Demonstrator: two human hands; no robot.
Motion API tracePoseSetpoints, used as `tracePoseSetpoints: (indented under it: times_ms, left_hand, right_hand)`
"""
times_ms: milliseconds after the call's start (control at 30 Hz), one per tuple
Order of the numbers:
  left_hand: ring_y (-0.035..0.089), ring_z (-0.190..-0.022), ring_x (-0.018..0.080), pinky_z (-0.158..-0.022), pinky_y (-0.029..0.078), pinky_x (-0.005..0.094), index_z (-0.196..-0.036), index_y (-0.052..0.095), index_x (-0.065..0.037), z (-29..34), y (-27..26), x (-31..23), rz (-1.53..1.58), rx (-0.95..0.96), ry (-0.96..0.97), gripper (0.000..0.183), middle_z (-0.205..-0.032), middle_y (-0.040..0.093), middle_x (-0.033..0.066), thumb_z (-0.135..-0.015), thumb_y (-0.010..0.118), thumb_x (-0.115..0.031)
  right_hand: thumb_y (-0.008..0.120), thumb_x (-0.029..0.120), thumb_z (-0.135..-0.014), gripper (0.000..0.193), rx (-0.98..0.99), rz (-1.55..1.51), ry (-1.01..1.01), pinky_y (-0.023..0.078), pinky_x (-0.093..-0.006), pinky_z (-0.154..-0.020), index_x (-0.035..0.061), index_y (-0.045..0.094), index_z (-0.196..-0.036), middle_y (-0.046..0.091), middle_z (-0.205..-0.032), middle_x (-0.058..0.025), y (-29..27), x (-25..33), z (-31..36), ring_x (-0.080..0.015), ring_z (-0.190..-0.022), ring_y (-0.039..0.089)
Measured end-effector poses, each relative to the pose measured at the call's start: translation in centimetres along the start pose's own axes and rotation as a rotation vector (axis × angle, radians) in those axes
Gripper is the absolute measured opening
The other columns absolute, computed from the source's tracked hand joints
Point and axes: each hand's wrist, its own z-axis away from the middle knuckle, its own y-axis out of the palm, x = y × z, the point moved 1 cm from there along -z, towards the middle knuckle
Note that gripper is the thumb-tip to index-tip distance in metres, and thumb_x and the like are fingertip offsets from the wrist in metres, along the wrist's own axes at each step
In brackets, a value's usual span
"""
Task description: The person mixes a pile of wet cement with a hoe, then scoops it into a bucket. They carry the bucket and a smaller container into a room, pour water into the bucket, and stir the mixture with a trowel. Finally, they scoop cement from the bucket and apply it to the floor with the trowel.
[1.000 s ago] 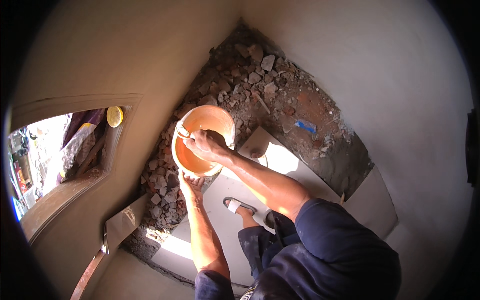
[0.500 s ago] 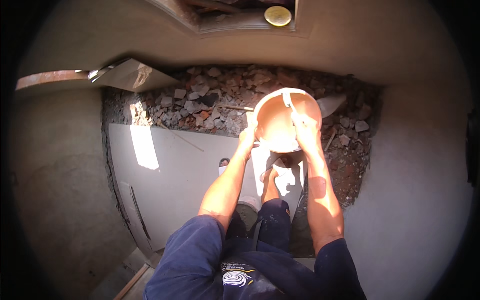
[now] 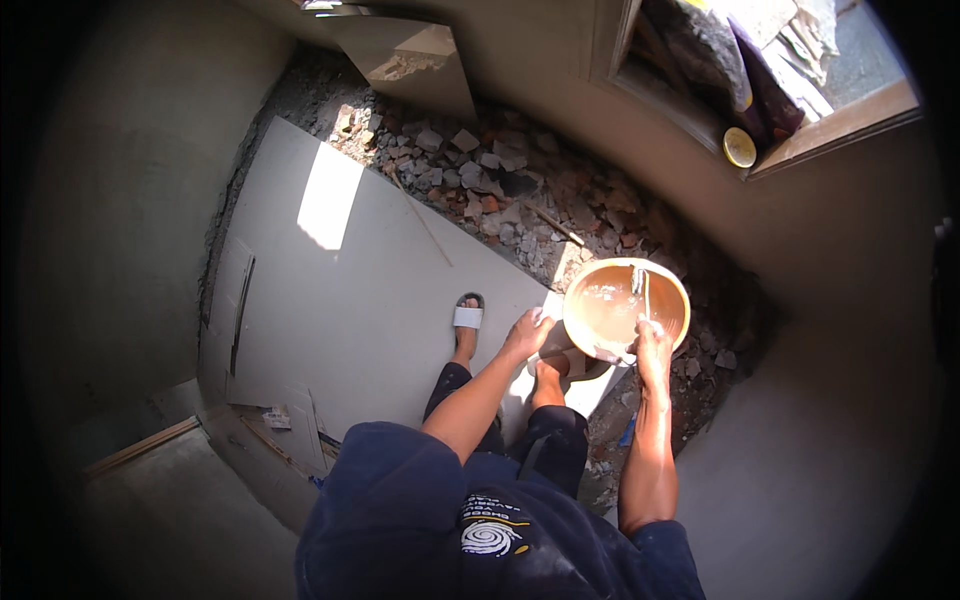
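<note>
A round orange bucket (image 3: 605, 305) with a pale rim hangs in front of me, above my foot and the edge of the rubble. Reddish-brown wet-looking liquid glints inside. A brush (image 3: 645, 293) with a thin pale handle stands against the bucket's far inner wall; its head is too small to tell clearly. My right hand (image 3: 654, 345) is closed around the handle's lower end, over the near right rim. Just left of the bucket, my left hand (image 3: 528, 334) has curled fingers, partly washed out by sunlight. Whether it holds anything or touches the rim I cannot tell.
Broken bricks and stones (image 3: 480, 165) line the far wall. A large pale board (image 3: 375, 280) lies under my feet, with a thin stick on it. A window opening (image 3: 690, 110) at upper right holds bags and a small yellow round container (image 3: 739, 148). A bent sheet (image 3: 415, 65) leans far left.
My view has turned left, shifting the room rightward and clockwise. The bucket sits lower and further right in view. My left hand, earlier on the bucket's left rim, now appears beside it.
</note>
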Motion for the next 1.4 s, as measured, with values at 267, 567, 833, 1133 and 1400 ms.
tracePoseSetpoints:
  times_ms: [267,567,833,1133,1400]
  left_hand:
    - [0.059,-0.113,0.033,-0.097,0.045,0.0377,-0.121,0.058,0.004,6.7,-12.4,8.5,-0.084,0.172,-0.11,0.06,-0.115,0.064,0.0233,-0.092,0.051,-0.048]
    - [0.062,-0.103,0.0369,-0.09,0.048,0.042,-0.116,0.061,-0.002,8.5,-31.1,16.6,-0.028,-0.1,-0.157,0.049,-0.104,0.067,0.0203,-0.09,0.053,-0.043]
    - [0.061,-0.105,0.0374,-0.091,0.047,0.0437,-0.114,0.062,0.001,14.5,-37.8,27.6,0.012,-0.221,-0.429,0.052,-0.106,0.066,0.0227,-0.091,0.052,-0.045]
    - [0.061,-0.104,0.0404,-0.09,0.046,0.0447,-0.107,0.064,0.001,24.1,-36.2,33.9,0.24,-0.538,-0.59,0.05,-0.105,0.065,0.0251,-0.09,0.052,-0.045]
    - [0.063,-0.099,0.0392,-0.084,0.05,0.0461,-0.1,0.064,-0.001,27.6,-36.3,35.4,0.647,-0.862,-0.621,0.044,-0.101,0.067,0.0222,-0.089,0.056,-0.043]
  right_hand:
    - [0.056,0.031,-0.094,0.031,-0.04,-0.01,0.084,0.044,-0.0264,-0.05,0.003,0.057,-0.081,0.046,-0.059,0.0007,6.4,0.1,2.2,-0.0116,-0.051,0.049]
    - [0.056,0.034,-0.094,0.032,0.053,0.056,0.096,0.045,-0.0286,-0.049,0.0034,0.055,-0.085,0.051,-0.057,-0.0039,21.2,1.7,5.2,-0.018,-0.052,0.06]
    - [0.058,0.032,-0.094,0.029,0.317,0.083,0.073,0.044,-0.0251,-0.052,0.0065,0.054,-0.08,0.053,-0.067,-0.0016,38.4,2.4,2.2,-0.013,-0.058,0.058]
    - [0.06,0.035,-0.091,0.042,0.643,0.307,-0.149,0.045,-0.0301,-0.057,-0.0057,0.06,-0.084,0.06,-0.065,-0.0099,55.7,6.7,2.0,-0.0173,-0.061,0.059]
    - [0.061,0.043,-0.09,0.045,0.93,0.669,-0.306,0.049,-0.0277,-0.053,-0.0016,0.061,-0.09,0.052,-0.072,-0.0033,69.0,19.1,15.4,-0.0149,-0.054,0.054]
